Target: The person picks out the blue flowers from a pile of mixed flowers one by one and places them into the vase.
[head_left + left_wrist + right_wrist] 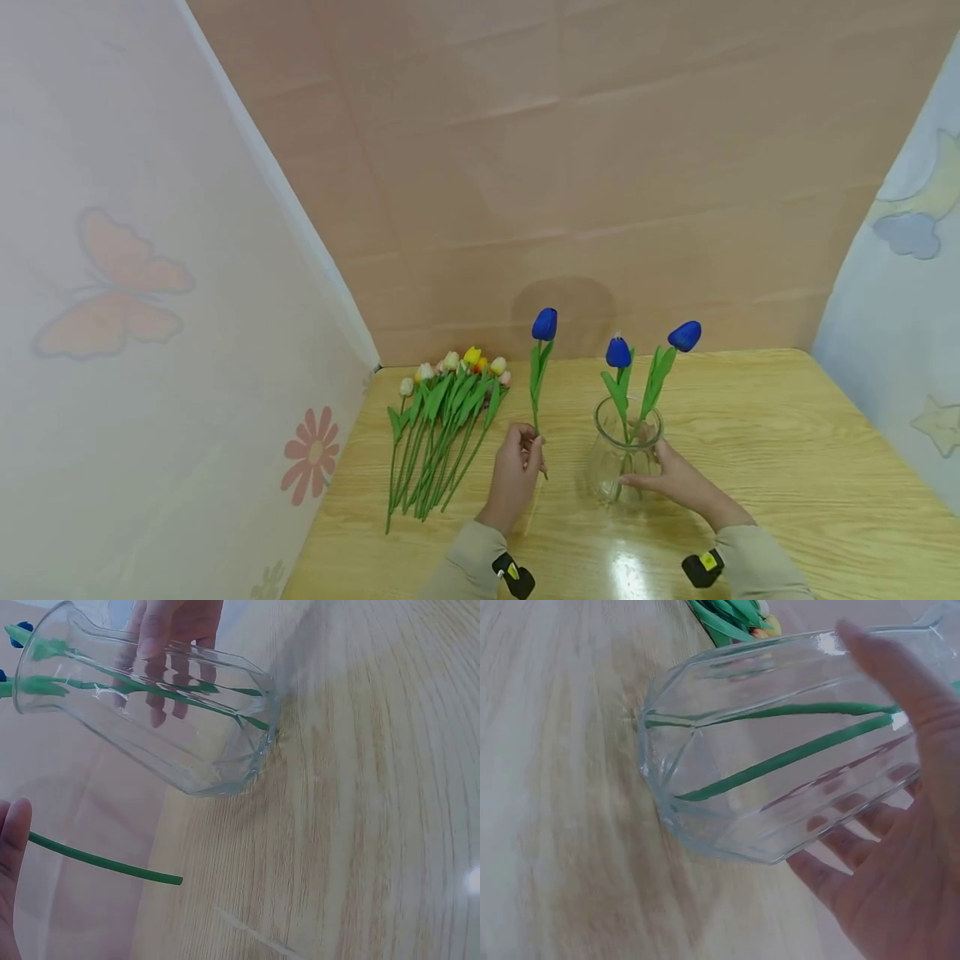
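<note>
Hidden: your left hand (517, 467) covers the lower part of the stem it holds; in the left wrist view only a fingertip edge and the cut end of that stem show, the bloom out of frame
Cut off: your right hand (675, 479) shows only in part in the right wrist view, palm and fingers at the frame's right edge
Hard to make out: the wrist views are soft and blurred, and the fingers behind the glass look bent and doubled through its ribs
Left hand: fingers curled round the thin green stem of a blue tulip (544, 325), held upright above the tabletop (787, 467), just left of the vase
Right hand: fingers wrapped against the right side of the glass vase (622, 454), thumb toward you, gripping its wall
Vase: clear ribbed glass, faceted belly, flared rim, standing on the tabletop between your hands
In the vase: two blue tulips (652, 346), stems crossing inside the glass, leaves long and pointed, blooms smooth and egg-shaped
Bundle: loose tulips (442, 417) lying flat left of your left hand, green stems fanned toward you, cream, yellow and pink heads toward the wall
Tabletop: pale wood grain, glossy, with a bright glare patch near you
</note>
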Motion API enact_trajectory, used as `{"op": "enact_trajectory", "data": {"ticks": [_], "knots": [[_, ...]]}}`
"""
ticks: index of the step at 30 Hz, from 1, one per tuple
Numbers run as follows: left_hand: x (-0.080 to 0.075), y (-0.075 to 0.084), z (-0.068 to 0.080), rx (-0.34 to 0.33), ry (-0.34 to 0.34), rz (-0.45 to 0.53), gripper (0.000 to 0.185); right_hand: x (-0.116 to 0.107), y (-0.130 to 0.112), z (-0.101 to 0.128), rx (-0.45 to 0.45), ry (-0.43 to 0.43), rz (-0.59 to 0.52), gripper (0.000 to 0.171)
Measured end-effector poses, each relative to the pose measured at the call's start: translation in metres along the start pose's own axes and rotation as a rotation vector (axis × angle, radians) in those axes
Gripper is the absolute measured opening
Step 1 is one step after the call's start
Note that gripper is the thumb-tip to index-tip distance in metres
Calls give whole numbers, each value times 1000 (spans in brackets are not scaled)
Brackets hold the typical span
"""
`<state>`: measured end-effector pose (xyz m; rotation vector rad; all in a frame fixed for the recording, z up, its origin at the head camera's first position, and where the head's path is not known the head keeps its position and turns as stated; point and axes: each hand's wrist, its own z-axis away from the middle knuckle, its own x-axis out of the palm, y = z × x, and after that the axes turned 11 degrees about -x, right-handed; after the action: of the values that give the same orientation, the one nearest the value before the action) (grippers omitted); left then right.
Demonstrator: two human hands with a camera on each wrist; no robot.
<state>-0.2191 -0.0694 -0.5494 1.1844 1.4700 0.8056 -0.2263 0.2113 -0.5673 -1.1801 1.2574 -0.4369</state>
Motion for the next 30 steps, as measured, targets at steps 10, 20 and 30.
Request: {"op": "enact_trajectory", "data": {"ticks": [10,20,30], "knots": [[1,1,2,17,-15,-19,11,6,-31,12,-486,572,-58,95],[0,10,1,26,-46,-28,13,-1,-126,0,-1023,666,33,76],[5,15,0,167,-29,-52,15,8,-144,-31,-511,296,114,70]]}}
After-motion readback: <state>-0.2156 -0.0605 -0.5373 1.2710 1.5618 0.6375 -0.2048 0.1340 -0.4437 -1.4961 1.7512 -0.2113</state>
